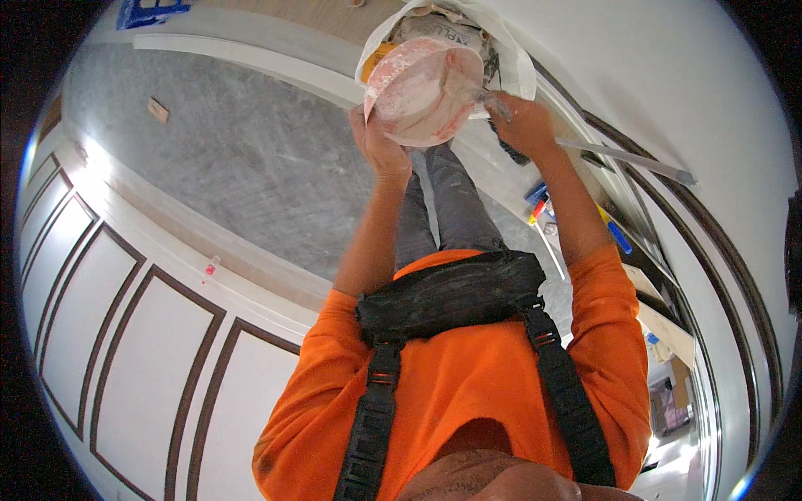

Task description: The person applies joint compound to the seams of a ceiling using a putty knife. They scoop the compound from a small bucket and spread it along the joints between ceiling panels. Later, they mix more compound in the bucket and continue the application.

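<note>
A round, reddish plastic basin [386, 73], smeared with white and pink plaster, is held up in front of me, tilted so that its inside shows. My left hand [383, 144] grips its near left wall. On the right side my right hand [525, 125] is closed beside the basin's edge. A greyish, plaster-coated piece [483, 98] juts from its fingers toward the basin; its kind is not clear. Just behind the basin stands an open white sack [522, 71] with a crumpled grey bag [443, 29] in its mouth.
A grey floor spreads left, with a small tan block [157, 109]. White panelled wall [142, 351] with dark trim lies at lower left. A pale bar [631, 159] extends right of my wrist. Blue-handled tools [618, 234] lie near the right wall. A blue object [150, 12] is far left.
</note>
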### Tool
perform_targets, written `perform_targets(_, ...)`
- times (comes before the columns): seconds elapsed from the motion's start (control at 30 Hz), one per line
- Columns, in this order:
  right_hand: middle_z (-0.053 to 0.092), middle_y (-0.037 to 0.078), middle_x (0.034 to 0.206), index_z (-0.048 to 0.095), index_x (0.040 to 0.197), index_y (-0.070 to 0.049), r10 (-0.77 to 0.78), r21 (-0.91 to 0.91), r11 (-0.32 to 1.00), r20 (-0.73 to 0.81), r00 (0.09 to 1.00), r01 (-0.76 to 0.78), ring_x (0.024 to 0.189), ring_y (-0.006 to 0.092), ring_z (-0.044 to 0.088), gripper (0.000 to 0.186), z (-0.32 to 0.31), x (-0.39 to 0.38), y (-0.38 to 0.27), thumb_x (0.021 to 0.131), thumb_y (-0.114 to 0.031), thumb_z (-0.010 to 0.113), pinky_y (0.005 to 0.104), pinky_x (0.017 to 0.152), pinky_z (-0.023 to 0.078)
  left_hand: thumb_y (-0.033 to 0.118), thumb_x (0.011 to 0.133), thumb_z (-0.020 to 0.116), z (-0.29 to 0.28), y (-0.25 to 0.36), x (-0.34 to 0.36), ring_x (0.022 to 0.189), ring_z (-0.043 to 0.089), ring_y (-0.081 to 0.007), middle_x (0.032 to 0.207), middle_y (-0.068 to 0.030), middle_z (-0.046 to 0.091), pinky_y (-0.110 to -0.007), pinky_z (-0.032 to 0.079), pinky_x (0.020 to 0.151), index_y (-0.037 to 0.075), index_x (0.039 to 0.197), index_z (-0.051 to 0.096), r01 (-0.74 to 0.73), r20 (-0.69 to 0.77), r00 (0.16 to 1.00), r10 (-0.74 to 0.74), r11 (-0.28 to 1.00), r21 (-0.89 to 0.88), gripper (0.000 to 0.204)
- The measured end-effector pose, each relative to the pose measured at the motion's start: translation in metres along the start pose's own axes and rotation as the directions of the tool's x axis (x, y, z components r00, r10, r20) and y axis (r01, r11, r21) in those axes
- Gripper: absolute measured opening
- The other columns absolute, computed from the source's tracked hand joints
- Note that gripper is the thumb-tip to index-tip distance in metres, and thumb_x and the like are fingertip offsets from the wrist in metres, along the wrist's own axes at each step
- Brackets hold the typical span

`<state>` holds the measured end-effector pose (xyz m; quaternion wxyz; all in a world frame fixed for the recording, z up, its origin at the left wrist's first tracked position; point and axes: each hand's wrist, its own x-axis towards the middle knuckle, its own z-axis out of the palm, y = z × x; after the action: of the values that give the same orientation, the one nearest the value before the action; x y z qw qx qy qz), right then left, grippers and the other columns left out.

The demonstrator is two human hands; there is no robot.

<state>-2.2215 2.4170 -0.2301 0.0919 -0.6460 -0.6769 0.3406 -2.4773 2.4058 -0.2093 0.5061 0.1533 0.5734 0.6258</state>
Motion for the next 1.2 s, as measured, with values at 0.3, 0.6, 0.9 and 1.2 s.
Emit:
perform_targets(0.3, 0.076, 0.026, 0.101, 0.074, 0.119, -0.003, 0.196, 0.427, 0.872, 0.145, 0.970, -0.240, 0.096, 0.0438, 0.074, 0.042, 0.045, -0.046, -0.075, 0.095, -0.037, 0.070, 0.0499, 0.087, 0.057, 0.027, 0.101, 0.058, 0.002, -0.016, 0.010, 0.107, 0.058, -0.0193, 0.114, -0.0095, 0.058, -0.037, 0.048, 0.098, 0.001, 0.117, 0.054, -0.034, -0.079, 0.996, 0.040, 0.997, 0.076, 0.031)
perform_targets(0.6, 0.063, 0.001, 0.072, 0.073, 0.116, -0.003, 0.197, 0.665, 0.263, 0.672, 0.714, -0.699, 0.055, 0.0077, 0.056, 0.030, 0.021, -0.049, -0.088, 0.100, -0.028, 0.071, 0.0234, 0.048, 0.043, 0.032, 0.103, 0.051, 0.009, -0.019, 0.007, 0.116, 0.058, -0.0247, 0.123, -0.0105, 0.056, -0.038, 0.048, 0.102, 0.001, 0.125, 0.055, 0.021, -0.069, 0.997, -0.017, 0.998, 0.056, 0.038)
perform_targets(0.9, 0.068, 0.008, 0.081, 0.064, 0.115, 0.002, 0.321, 0.704, 0.591, 0.243, 0.915, -0.394, 0.065, 0.0149, 0.065, 0.035, 0.000, -0.041, -0.042, 0.101, -0.030, 0.070, 0.0328, 0.060, 0.052, 0.038, 0.103, 0.052, -0.049, 0.021, 0.032, 0.133, 0.053, -0.0292, 0.143, -0.0103, 0.053, -0.045, 0.047, 0.110, 0.007, 0.147, 0.046, 0.024, -0.094, 0.995, -0.018, 0.998, 0.062, 0.054)
perform_targets(1.2, 0.072, 0.028, 0.104, 0.055, 0.133, -0.001, 0.116, -0.012, 0.991, -0.447, 0.887, -0.136, 0.088, 0.0457, 0.072, 0.039, 0.021, -0.010, -0.019, 0.101, -0.023, 0.062, 0.0535, 0.076, 0.057, 0.039, 0.108, 0.048, -0.077, 0.058, 0.024, 0.143, 0.046, -0.0340, 0.155, -0.0123, 0.045, -0.051, 0.048, 0.114, 0.011, 0.155, 0.037, 0.138, -0.259, 0.955, -0.147, 0.989, -0.052, 0.056)
